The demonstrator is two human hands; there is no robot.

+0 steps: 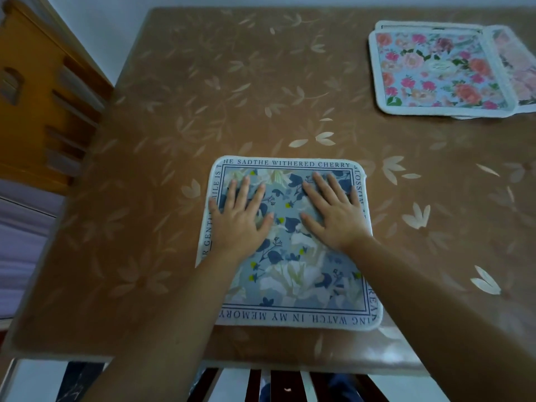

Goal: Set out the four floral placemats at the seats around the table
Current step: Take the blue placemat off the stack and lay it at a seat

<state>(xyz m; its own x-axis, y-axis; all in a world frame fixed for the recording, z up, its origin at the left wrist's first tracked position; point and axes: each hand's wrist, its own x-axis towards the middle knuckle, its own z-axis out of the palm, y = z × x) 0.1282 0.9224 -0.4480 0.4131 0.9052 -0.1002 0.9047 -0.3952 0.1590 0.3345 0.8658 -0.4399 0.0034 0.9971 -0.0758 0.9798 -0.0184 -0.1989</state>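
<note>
- I see my left hand and right hand both lying flat, fingers spread, palms down; neither grip is closed on anything.
- Directly under both palms is the blue-and-white floral fabric placemat with a lettered border; it lies flat, its near edge just short of the worktop's near edge.
- Well beyond my right hand, at the far right, I see a stack of pink rose-patterned placemats with white trim, slightly fanned; I cannot tell how many.
- Everything rests on the brown worktop with a pale leaf-print cover.
- Left of my left hand, past the worktop's edge, stands an orange-brown wooden chair back.
- Below my wrists, dark wooden chair slats show under the near edge.
</note>
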